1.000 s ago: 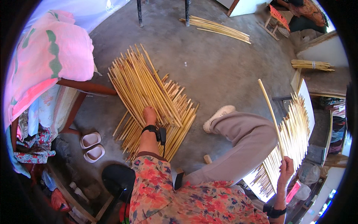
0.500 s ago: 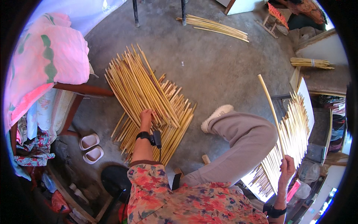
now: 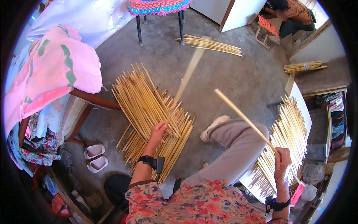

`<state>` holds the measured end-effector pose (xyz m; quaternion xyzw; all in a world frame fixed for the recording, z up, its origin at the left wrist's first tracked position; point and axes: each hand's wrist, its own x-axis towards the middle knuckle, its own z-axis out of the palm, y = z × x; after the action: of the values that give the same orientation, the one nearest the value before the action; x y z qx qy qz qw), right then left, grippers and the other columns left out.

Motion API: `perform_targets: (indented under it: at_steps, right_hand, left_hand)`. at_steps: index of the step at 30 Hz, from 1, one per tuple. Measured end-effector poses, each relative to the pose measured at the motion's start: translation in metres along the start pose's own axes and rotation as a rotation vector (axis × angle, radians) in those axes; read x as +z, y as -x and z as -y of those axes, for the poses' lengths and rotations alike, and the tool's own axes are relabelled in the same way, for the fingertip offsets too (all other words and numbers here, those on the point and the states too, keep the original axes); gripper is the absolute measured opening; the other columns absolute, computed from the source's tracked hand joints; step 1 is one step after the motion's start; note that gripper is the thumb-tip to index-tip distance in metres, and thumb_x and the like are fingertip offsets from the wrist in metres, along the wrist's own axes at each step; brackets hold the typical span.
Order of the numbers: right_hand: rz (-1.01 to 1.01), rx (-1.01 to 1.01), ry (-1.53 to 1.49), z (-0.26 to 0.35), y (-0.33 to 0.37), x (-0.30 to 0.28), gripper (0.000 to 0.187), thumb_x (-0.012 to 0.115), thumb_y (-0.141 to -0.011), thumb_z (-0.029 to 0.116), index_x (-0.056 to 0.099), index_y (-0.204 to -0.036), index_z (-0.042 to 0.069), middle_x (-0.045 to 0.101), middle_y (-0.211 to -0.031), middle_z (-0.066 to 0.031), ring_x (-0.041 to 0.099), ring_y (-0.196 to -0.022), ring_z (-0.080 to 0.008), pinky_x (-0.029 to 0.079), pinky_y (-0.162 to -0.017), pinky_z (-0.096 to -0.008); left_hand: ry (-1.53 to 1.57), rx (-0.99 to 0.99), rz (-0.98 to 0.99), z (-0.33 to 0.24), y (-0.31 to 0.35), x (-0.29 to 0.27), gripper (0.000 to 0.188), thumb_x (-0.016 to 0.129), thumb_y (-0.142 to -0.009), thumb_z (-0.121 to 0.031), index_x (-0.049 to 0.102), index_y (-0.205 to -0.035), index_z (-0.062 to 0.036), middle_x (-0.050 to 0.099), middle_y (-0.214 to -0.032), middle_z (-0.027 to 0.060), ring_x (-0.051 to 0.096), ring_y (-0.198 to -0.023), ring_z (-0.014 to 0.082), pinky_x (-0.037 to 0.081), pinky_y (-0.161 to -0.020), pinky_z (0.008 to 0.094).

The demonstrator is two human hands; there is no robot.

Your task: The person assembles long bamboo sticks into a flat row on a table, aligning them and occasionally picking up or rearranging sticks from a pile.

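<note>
My left hand (image 3: 159,128) is closed at the near end of a thin pale stick (image 3: 190,70), smeared by motion, that points up and away to the right. Below it, two layers of yellow-brown sticks (image 3: 140,99) lie crosswise on the floor. On the right, my right hand (image 3: 282,162) grips another pale stick (image 3: 246,120), which slants across my bent knee toward the far left. Beside that hand, many sticks lie side by side on a white board (image 3: 305,108), forming a slanting pile (image 3: 287,130).
A stool with a crocheted cover (image 3: 158,5) stands at the back, near some loose sticks (image 3: 220,46). A tied bundle (image 3: 305,67) lies far right; another person (image 3: 294,15) is beyond. Pink cloth (image 3: 56,63) drapes furniture at left, above white slippers (image 3: 96,156).
My left hand has moved right, and a blurred stick now extends from it. The stick in my right hand has swung from nearly upright to leaning left. The view has shifted slightly.
</note>
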<state>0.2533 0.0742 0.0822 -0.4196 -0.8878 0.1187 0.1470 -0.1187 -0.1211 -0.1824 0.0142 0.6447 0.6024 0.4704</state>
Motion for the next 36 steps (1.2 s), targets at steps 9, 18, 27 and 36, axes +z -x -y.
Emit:
perform_targets:
  at_steps: [9, 18, 27, 36]
  right_hand:
    - [-0.039, -0.444, 0.275, 0.056, -0.050, -0.013, 0.021, 0.055, -0.075, -0.004, 0.054, -0.095, 0.001, 0.051, -0.090, -0.0161, 0.051, -0.084, -0.0324, 0.042, -0.075, -0.0388]
    - [0.313, -0.405, 0.311, 0.045, -0.039, -0.006, 0.016, 0.053, -0.073, 0.001, 0.054, -0.089, 0.002, 0.051, -0.072, -0.0132, 0.051, -0.067, -0.0315, 0.040, -0.059, -0.0409]
    - [0.297, 0.077, 0.100, 0.018, -0.019, -0.014, 0.007, 0.052, -0.082, 0.002, 0.054, -0.087, -0.001, 0.049, -0.074, -0.0171, 0.051, -0.064, -0.0338, 0.041, -0.057, -0.0400]
    - [0.265, 0.078, 0.110, 0.003, -0.016, -0.006, 0.005, 0.051, -0.082, 0.000, 0.053, -0.086, -0.002, 0.048, -0.071, -0.0126, 0.046, -0.060, -0.0224, 0.040, -0.057, -0.0325]
  left_hand:
    - [-0.653, 0.806, 0.551, -0.071, 0.065, 0.063, 0.017, 0.057, -0.081, -0.013, 0.061, -0.095, -0.0031, 0.056, -0.083, 0.0094, 0.054, -0.080, 0.0256, 0.044, -0.071, 0.0325]
    - [-0.810, 1.051, 0.520, -0.070, 0.061, 0.070, 0.018, 0.059, -0.079, -0.012, 0.061, -0.095, -0.0055, 0.058, -0.090, 0.0083, 0.055, -0.086, 0.0250, 0.043, -0.078, 0.0361]
    - [-0.783, -0.058, -0.588, 0.066, -0.020, -0.068, 0.040, 0.050, -0.090, -0.021, 0.043, -0.126, -0.0045, 0.034, -0.133, 0.0137, 0.045, -0.111, 0.0331, 0.042, -0.090, 0.0439]
    - [-1.153, -0.119, -0.529, 0.071, -0.045, -0.061, 0.056, 0.058, -0.085, -0.014, 0.032, -0.134, -0.0089, 0.007, -0.146, 0.0100, 0.013, -0.133, 0.0332, 0.028, -0.102, 0.0547]
